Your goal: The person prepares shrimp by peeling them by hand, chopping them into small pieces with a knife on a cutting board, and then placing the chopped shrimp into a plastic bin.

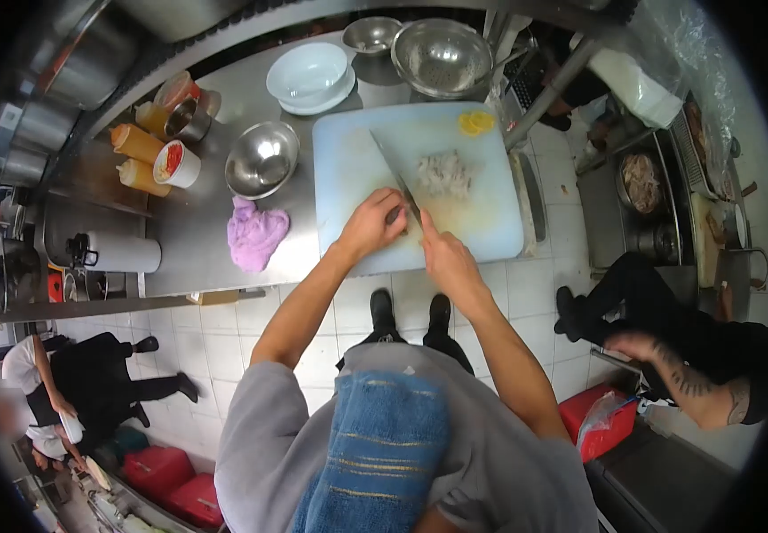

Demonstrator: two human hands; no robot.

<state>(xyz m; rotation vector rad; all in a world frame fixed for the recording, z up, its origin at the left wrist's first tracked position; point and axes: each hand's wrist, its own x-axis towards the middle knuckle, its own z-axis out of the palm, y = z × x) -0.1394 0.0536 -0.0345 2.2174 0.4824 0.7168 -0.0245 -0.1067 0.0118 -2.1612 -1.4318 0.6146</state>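
A large kitchen knife (390, 165) lies angled over the pale cutting board (340, 142), its tip pointing away and to the left. My right hand (448, 262) is closed round its handle at the near side of the board. Left of the blade, my left hand (373, 222) rests on the board with curled fingers, pressed on a small dark piece that they mostly hide. To the right of the knife sits a heap of pale chopped food (444, 174). Yellow citrus slices (476, 122) lie at the board's far right corner.
A steel bowl (262, 160) and a purple cloth (257, 233) are left of the board. White bowls (307, 75) and a colander (442, 59) stand behind it. Squeeze bottles (138, 144) and a tub of red pieces (176, 165) stand further left. Other people are on both sides.
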